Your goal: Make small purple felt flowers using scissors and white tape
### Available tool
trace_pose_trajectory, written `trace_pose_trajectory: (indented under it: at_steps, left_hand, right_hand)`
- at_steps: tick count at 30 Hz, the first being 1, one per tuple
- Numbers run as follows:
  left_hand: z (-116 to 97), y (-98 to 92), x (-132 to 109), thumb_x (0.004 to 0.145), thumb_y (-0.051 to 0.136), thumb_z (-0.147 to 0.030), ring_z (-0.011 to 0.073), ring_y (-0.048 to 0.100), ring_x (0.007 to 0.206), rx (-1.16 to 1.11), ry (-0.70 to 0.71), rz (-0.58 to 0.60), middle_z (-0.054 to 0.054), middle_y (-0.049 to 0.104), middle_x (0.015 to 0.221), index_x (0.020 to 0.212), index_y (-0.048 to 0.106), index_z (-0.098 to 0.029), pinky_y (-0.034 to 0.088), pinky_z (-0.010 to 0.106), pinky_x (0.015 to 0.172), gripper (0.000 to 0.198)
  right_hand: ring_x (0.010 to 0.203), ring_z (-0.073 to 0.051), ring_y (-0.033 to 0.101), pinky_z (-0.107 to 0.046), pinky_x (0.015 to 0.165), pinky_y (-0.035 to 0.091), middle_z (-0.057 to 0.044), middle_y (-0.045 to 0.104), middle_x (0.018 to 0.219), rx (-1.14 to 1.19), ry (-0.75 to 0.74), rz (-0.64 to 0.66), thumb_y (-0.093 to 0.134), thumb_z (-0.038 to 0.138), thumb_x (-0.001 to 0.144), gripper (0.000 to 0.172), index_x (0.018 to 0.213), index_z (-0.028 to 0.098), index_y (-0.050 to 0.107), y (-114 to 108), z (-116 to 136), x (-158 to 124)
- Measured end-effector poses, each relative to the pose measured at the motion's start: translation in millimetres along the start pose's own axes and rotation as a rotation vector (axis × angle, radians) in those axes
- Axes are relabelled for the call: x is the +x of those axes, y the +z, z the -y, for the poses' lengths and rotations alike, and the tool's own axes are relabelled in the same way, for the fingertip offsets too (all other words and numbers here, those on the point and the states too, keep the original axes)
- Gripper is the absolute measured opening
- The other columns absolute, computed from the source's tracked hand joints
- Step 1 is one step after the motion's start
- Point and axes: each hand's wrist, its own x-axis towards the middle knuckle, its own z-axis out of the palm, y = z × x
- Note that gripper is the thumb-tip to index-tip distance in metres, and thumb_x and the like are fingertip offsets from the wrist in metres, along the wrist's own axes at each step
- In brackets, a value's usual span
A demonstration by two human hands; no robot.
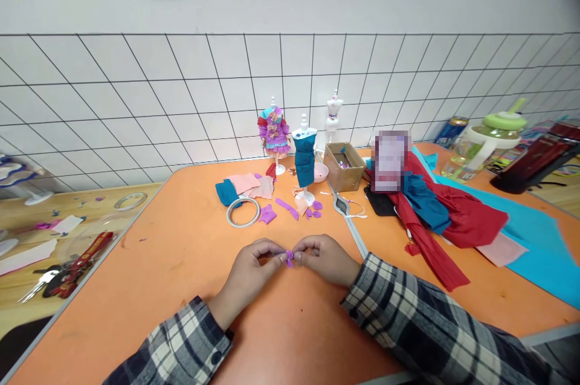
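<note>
Between my two hands is a small piece of purple crepe paper [289, 258], gathered and crumpled. My left hand [254, 270] pinches its left side between thumb and forefinger. On the other side, the fingertips of my right hand [324, 258] are closed on it too. Just beyond lie purple cut pieces [267, 214] and a purple strip [287, 208]. A mini dress form in a teal wrap [304, 158] stands behind them. Farther back are a mini dress form in a purple ruffled dress [275, 134] and a bare white one [334, 112].
A roll of tape [243, 213] lies by pink and teal scraps. A cardboard box [345, 168] stands beside a pink bowl [321, 173]. Red paper [471, 216], a blue sheet [539, 234], a green-lidded bottle [483, 149] and a dark red flask [539, 158] occupy the right; keys [43, 282] lie left.
</note>
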Motion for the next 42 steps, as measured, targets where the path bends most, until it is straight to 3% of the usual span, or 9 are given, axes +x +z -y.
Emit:
trace_pose_trajectory:
  at_steps: [4,7,11,16,19,25,32,42]
  left_hand:
    - [-1.5,1.4,0.7,0.076,0.066,-0.033,0.0175,0.064,0.07,0.005,-0.029,-0.002,0.005,0.07,0.074,0.07,0.069,-0.016,0.05,0.027,0.068,0.018]
    - [-2.9,1.3,1.8,0.075,0.066,-0.034,0.0175,0.063,0.069,-0.008,-0.045,-0.003,0.004,0.07,0.072,0.069,0.069,-0.017,0.049,0.026,0.066,0.019]
    - [-2.8,0.0,2.8,0.078,0.063,-0.036,0.0178,0.063,0.07,-0.045,-0.082,0.008,0.005,0.07,0.074,0.074,0.067,-0.016,0.05,0.028,0.068,0.021]
    - [-3.9,0.7,0.3,0.08,0.062,-0.037,0.0202,0.065,0.085,-0.097,-0.051,0.057,0.007,0.071,0.091,0.089,0.068,-0.016,0.051,0.031,0.078,0.024]
    - [-3.5,1.5,-0.1,0.077,0.066,-0.036,0.0199,0.064,0.079,-0.061,-0.045,0.072,0.007,0.07,0.084,0.081,0.069,-0.016,0.05,0.03,0.073,0.021]
    - [-1.0,-0.1,1.6,0.076,0.066,-0.036,0.0186,0.063,0.073,-0.076,-0.051,0.04,0.006,0.068,0.076,0.072,0.072,-0.015,0.048,0.028,0.069,0.022]
    - [-0.4,-4.1,1.6,0.082,0.059,-0.037,0.0186,0.063,0.075,-0.033,0.007,0.133,0.007,0.069,0.079,0.074,0.072,-0.016,0.048,0.027,0.069,0.026]
    - [-0.7,-2.4,-0.9,0.083,0.058,-0.033,0.0181,0.062,0.077,0.069,0.03,0.1,0.006,0.069,0.079,0.077,0.069,-0.016,0.047,0.027,0.073,0.021]
  right_hand:
    - [0.054,-0.007,0.046,-0.019,0.05,0.035,-0.002,0.068,0.077,0.013,0.016,-0.046,0.066,0.038,0.075,0.027,0.09,0.015,0.071,1.8,2.5,-0.5]
    - [0.058,-0.01,0.053,-0.021,0.055,0.041,-0.003,0.066,0.069,0.128,0.042,-0.063,0.068,0.037,0.072,0.025,0.079,0.013,0.07,3.0,2.7,0.2]
    - [0.056,-0.011,0.055,-0.022,0.052,0.043,-0.002,0.066,0.066,0.269,0.135,-0.027,0.068,0.043,0.071,0.031,0.08,0.013,0.068,1.9,1.2,2.1]
    - [0.068,-0.014,0.061,-0.028,0.068,0.049,-0.005,0.069,0.075,0.365,0.068,0.001,0.07,0.046,0.07,0.035,0.08,0.012,0.069,0.5,-3.3,4.4]
    - [0.067,-0.014,0.06,-0.028,0.068,0.049,-0.005,0.068,0.073,0.333,0.043,-0.005,0.069,0.044,0.071,0.033,0.079,0.012,0.069,1.9,-4.2,3.8]
    - [0.049,-0.006,0.046,-0.019,0.045,0.038,-0.001,0.063,0.073,0.262,0.119,-0.022,0.071,0.044,0.069,0.036,0.088,0.014,0.069,6.0,2.2,0.0]
    - [0.064,-0.012,0.056,-0.023,0.06,0.044,-0.003,0.067,0.071,0.156,0.069,0.005,0.073,0.042,0.068,0.03,0.078,0.014,0.071,0.0,-3.6,1.8]
    - [0.065,-0.012,0.057,-0.022,0.059,0.043,-0.003,0.067,0.072,0.058,0.05,-0.005,0.068,0.037,0.072,0.024,0.079,0.014,0.071,4.3,-6.0,0.8]
